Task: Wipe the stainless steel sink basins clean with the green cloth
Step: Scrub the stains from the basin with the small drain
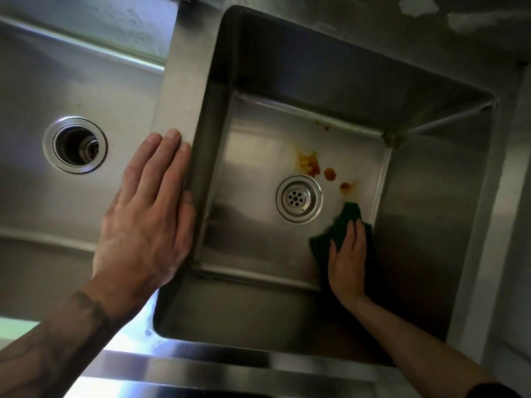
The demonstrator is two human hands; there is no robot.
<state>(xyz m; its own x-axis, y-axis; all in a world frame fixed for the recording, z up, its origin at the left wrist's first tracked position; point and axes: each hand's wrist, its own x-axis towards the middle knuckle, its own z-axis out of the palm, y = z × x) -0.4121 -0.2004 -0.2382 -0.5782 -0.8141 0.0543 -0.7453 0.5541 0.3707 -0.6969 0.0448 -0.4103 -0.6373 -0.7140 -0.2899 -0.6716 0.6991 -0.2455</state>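
Two hands are at the sink. The left hand (pixel 146 222) lies flat on the divider (pixel 184 81), fingers straight, holding nothing. The right hand (pixel 346 259) presses the cloth (pixel 349 214) with flat fingers onto the right basin (pixel 258 156) floor, just right of the drain (pixel 298 199). Beyond the cloth lie orange stains (pixel 310 163).

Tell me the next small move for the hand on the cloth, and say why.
Probably slide the right hand and the green cloth forward, away from the body, onto the orange stains. The cloth lies flat on the basin floor just short of the nearest spot, beside the drain, and the stains look unwiped.
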